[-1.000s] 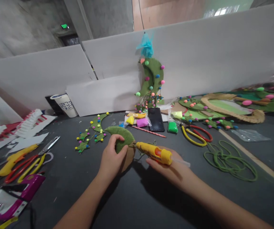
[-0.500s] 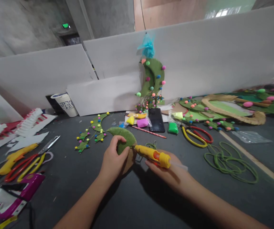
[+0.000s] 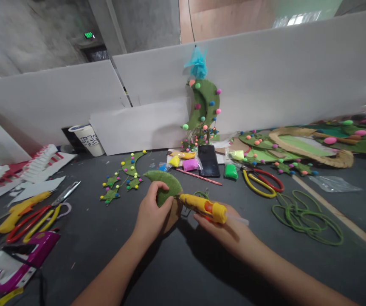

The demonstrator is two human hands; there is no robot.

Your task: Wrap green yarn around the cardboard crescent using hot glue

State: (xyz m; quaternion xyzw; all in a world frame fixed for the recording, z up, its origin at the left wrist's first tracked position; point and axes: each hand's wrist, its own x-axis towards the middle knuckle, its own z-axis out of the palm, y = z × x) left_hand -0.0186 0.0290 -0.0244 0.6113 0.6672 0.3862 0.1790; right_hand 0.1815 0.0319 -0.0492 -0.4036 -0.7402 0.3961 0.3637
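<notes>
My left hand [image 3: 153,210] pinches a crescent covered in green felt [image 3: 167,182], whose lower part shows bare brown. In my right hand [image 3: 224,227] is a yellow hot glue gun [image 3: 204,207] with a clear glue stick jutting from its back. The gun's nozzle meets the right edge of the crescent, close to my left thumb; whether glue is coming out is too small to tell. Behind the gun lies a bit of green cord [image 3: 204,194]. A small finished crescent with pompoms [image 3: 132,165] and felt stars [image 3: 109,195] lies beyond my left hand.
Scissors [image 3: 41,219], a second yellow glue gun [image 3: 23,208] and a magenta tool [image 3: 26,263] lie at left. A phone [image 3: 209,161] and clay packets [image 3: 191,164] are at the back. Red-and-yellow scissors [image 3: 262,182] and a tangled green cord [image 3: 307,219] lie right. White boards [image 3: 281,76] stand behind.
Almost nothing differs. Both hands, the crescent and the glue gun keep nearly the same place; the whole view has shifted very slightly.
</notes>
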